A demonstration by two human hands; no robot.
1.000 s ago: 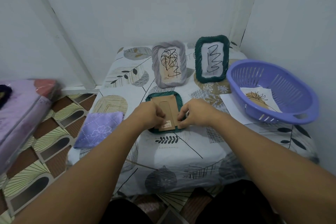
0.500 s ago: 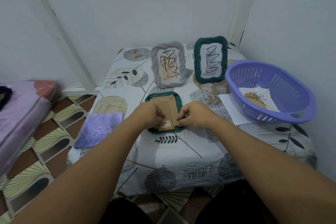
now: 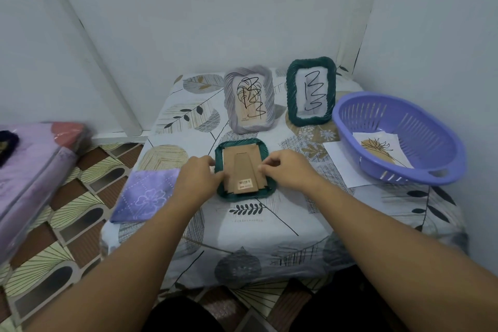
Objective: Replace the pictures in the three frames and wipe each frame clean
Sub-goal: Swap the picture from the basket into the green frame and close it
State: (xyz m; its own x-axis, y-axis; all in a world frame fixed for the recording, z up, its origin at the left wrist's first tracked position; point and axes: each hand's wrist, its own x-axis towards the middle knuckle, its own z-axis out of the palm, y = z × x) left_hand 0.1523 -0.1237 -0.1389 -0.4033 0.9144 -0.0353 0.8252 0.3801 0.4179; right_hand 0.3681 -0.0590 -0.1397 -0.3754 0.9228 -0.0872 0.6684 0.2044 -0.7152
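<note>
Working the face-down frame backing, both grips pinching its edges | two scribbled frames upright, untouched | cloth unused

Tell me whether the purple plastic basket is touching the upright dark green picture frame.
Apart. The head view shows a strip of patterned tablecloth between the purple plastic basket's rim and the upright dark green picture frame's right edge.

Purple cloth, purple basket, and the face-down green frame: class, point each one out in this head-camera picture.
purple cloth [image 3: 147, 198]: head view, middle of its folded top.
purple basket [image 3: 350, 105]: head view, far left rim.
face-down green frame [image 3: 246, 195]: head view, near edge below the cardboard backing.
</note>
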